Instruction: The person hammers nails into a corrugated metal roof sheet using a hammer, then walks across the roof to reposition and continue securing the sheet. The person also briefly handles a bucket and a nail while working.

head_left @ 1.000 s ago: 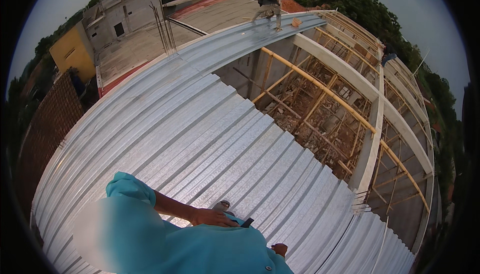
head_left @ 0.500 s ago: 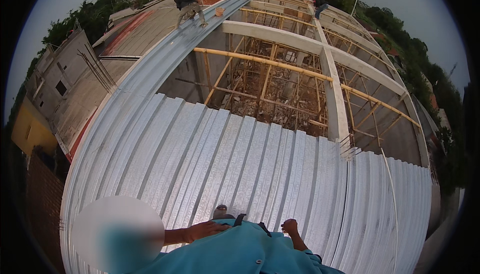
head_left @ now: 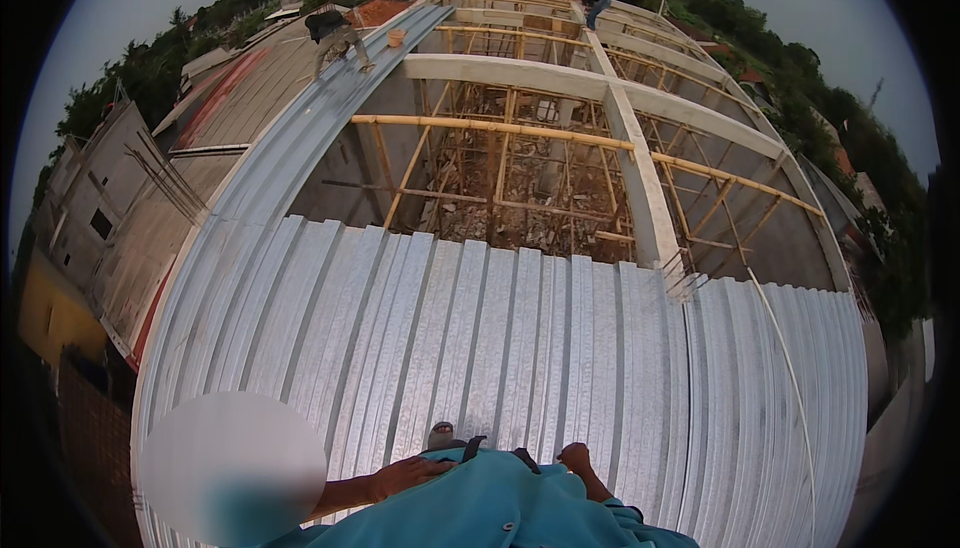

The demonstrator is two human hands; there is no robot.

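Left hand: your left hand point(head_left: 410, 474) is lying on the front of your shirt point(head_left: 505, 503), just beside a dark strap point(head_left: 473, 448); fingers are running fairly straight, not visibly gripping anything.
Right hand: your right hand point(head_left: 577, 458) is hanging just off the shirt's right side, fingers curling into a loose fist; nothing is showing in it, palm side is hidden.
Decking: ribbed metal decking point(head_left: 480, 328) is lying under and ahead of you, the nearest thing beyond your shirt; neither hand is visibly touching it.
Foot: one foot point(head_left: 441, 435) is standing on the decking, near the left hand.
Done: decking is covering the near bay on both sides of the beam point(head_left: 640, 178); a narrow strip point(head_left: 290, 138) is running along the left wall toward the far end.
Left: bays past the decking's jagged edge are looking mostly uncovered; bamboo point(head_left: 490, 127) is spanning them, rubble point(head_left: 530, 208) is showing below. Well short of full cover, I'm judging.
Others: one co-worker point(head_left: 337, 36) is bending by the strip near a bucket point(head_left: 396, 38); another point(head_left: 594, 4) is crouching at the far beam. Their hands are too small to read.
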